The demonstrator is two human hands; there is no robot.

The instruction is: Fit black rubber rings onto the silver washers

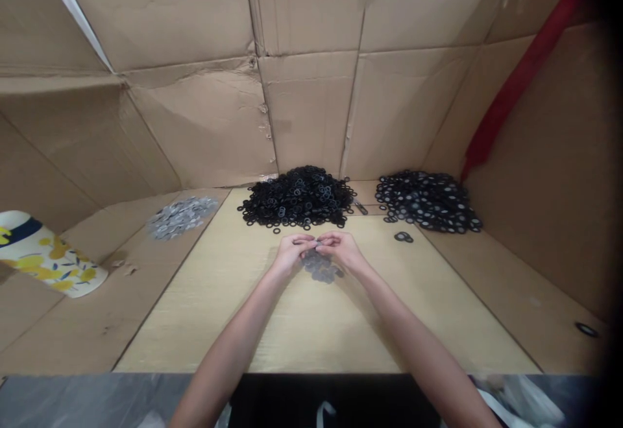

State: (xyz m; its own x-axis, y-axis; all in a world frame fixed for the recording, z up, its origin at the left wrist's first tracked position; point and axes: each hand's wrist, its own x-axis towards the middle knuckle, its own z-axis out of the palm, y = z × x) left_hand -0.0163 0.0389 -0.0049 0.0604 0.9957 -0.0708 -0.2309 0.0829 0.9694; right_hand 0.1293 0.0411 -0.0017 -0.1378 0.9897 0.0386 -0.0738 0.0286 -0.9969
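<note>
White with a yellow print, a tumbler is at the far left on cardboard; its contents cannot be seen. To its right, a pile of grey discs lies loose on the same cardboard. Next is the pale worktop, with a large heap of black rings at its rear edge, loose against the cardboard wall. Directly in front of this heap are the two hands, left hand and right hand. Fingers of both are closed and meet at the fingertips, gripping a small part between them; its exact form is too small to tell. Thin grey discs lie in a cluster just below the fingertips. Step in hand, as judged: two-handed fingertip work on a single part. The next move would call for a steady pinch on one side and fine finger control on the other. Right of the black rings, a small tool lies near the heap. Further right, a few rings sit apart, in front of a second heap, black with pale centres, also loose. One dark ring rests alone at the far right.
</note>
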